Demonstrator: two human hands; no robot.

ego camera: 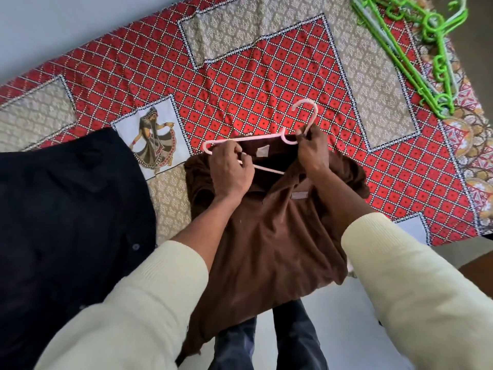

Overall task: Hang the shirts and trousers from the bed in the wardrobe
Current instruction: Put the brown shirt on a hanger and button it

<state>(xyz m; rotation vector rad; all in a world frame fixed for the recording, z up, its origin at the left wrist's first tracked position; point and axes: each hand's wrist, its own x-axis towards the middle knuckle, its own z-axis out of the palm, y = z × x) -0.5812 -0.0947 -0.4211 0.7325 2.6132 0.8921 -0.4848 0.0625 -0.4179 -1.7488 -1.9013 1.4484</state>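
A brown collared shirt (pixel 266 236) hangs over the bed's near edge, its collar end lying on the bedspread. A pink plastic hanger (pixel 306 110) sits at the shirt's neck opening, hook pointing away from me. My left hand (pixel 230 172) pinches the hanger's left arm and bar. My right hand (pixel 312 150) grips the hanger's neck just under the hook, along with the collar fabric. A black garment (pixel 66 209) lies spread on the bed to the left.
The bed (pixel 240 62) carries a red and beige patterned spread. A bunch of green hangers (pixel 426 49) lies at its far right corner. A pale wall runs along the far left. Below the shirt, my dark trouser legs stand on a light floor (pixel 360 329).
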